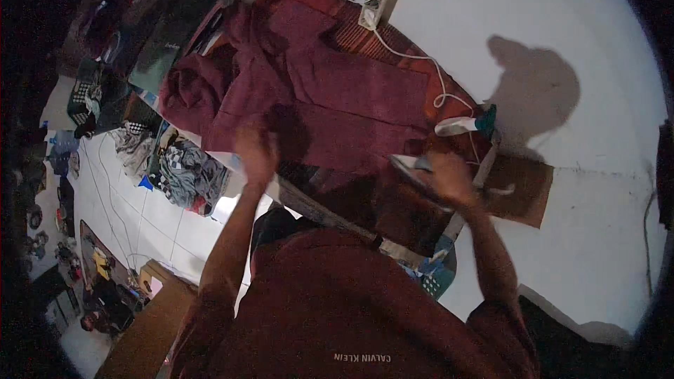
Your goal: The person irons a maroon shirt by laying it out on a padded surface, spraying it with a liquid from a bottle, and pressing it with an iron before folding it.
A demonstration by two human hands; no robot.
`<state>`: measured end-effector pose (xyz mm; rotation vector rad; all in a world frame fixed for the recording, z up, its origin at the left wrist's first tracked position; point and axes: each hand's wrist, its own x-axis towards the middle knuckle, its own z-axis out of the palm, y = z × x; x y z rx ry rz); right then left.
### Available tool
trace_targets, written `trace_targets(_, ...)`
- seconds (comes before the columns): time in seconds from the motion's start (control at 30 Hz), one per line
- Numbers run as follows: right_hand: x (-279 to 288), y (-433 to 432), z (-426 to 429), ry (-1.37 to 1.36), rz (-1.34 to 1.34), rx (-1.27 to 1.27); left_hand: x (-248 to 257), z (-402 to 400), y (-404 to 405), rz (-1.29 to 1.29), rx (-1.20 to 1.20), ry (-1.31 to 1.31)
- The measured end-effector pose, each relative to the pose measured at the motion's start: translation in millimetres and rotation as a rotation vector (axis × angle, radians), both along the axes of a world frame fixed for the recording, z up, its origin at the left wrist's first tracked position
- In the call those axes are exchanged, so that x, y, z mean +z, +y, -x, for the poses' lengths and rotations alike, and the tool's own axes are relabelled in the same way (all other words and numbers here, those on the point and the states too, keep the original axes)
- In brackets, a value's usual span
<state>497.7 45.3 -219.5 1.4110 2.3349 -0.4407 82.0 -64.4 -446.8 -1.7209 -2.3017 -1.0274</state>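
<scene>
A maroon hooded garment (pixel 337 95) lies spread over an ironing surface covered with a reddish-orange striped cloth (pixel 358 37). My right hand (pixel 450 173) grips a clothes iron (pixel 413 171) at the garment's right lower edge; the iron's pointed end faces left. My left hand (pixel 255 152), blurred, is over the garment's near left edge; whether its fingers hold the fabric is hard to tell. A white and green bottle (pixel 458 125) lies on the cloth just beyond the iron. A white cord runs from a power strip (pixel 379 2) towards the iron.
A heap of clothes (pixel 184 168) lies at the left, below the surface's edge. Green perforated baskets stand at far left (pixel 81 95) and under the near right corner (pixel 439 279). A brown cardboard piece (pixel 518 189) is by the white wall. Another person (pixel 97 321) is at the lower left.
</scene>
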Motion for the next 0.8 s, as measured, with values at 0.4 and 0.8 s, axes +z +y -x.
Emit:
trace_targets(0.4, -169.3, -30.0, 44.1, 0.523, -0.23, -0.104, 0.6, -54.6, 23.8, 0.414, -0.177, 0.272)
trace_targets(0.8, -156.2, -176.2, -87.8, 0.316, -0.151, -0.614, 59.0, -197.5, 126.5, 0.54, -0.969, -0.007)
